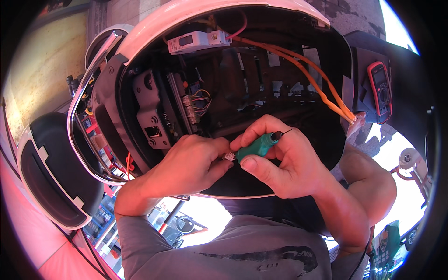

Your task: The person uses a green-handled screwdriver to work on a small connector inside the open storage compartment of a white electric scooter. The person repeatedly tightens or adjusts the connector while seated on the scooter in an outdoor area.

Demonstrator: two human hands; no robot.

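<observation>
Over the near edge of an open vehicle body shell, my two hands meet. My left hand pinches a small whitish plug connector between thumb and fingertips. In my right hand is a green tool with a rounded body; its narrow end touches or nearly touches the connector. A dark stub with a thin dark wire or pin sticks out at its other end. Whether a tip enters the connector is too small to tell.
Inside the shell are a white circuit breaker, a wired connector block and a grey metal bracket. Orange cables run over the right side to a red-edged multimeter. A black padded seat part stands at left.
</observation>
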